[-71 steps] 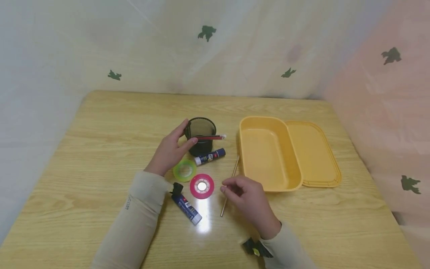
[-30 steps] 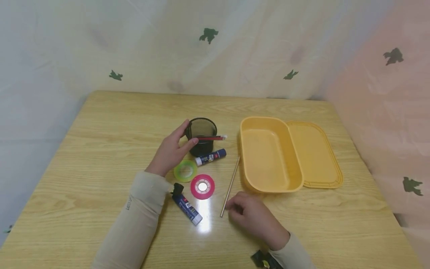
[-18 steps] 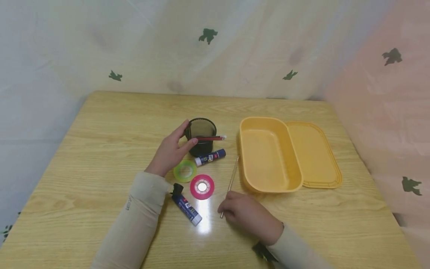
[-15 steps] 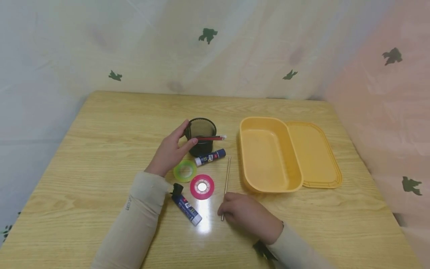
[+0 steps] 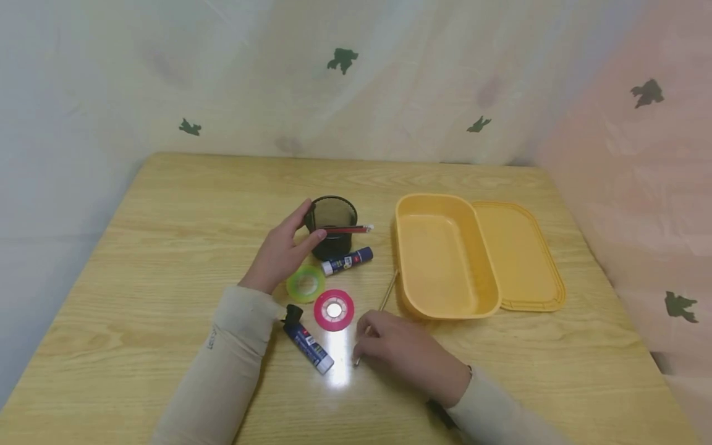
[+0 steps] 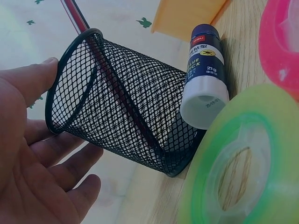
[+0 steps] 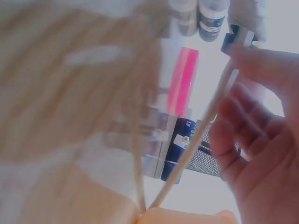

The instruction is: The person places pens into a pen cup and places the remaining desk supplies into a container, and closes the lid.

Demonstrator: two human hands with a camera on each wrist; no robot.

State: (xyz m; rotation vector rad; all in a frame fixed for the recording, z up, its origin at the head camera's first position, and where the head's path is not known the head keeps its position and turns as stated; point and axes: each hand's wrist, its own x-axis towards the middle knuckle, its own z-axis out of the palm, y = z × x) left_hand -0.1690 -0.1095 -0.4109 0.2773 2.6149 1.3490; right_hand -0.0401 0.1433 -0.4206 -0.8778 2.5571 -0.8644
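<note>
My left hand [image 5: 280, 252] holds the rim of a black mesh pen cup [image 5: 329, 248], its thumb near side, fingers beyond. Red-and-black pencils [image 5: 351, 229] lean in the cup; their white ends stick out over its right rim. My right hand [image 5: 408, 352] pinches a thin, pencil-sized gold stick [image 5: 390, 290] near its near end. The stick slants toward the left wall of the yellow box [image 5: 489, 272], its far end close to that wall; in the right wrist view the gold stick [image 7: 201, 128] runs from the fingertips down to the view's lower edge.
A glue stick [image 5: 347, 261] lies against the cup's foot, and another glue stick [image 5: 309, 348] lies by the left sleeve. Green tape [image 5: 305, 297] and pink tape [image 5: 320, 310] rest between them. The box's yellow lid [image 5: 520, 256] lies to its right.
My right hand has come down from above the gold stick and taken hold of it. The stick's far end swung left, then back right toward the box. My left hand stays on the cup.
</note>
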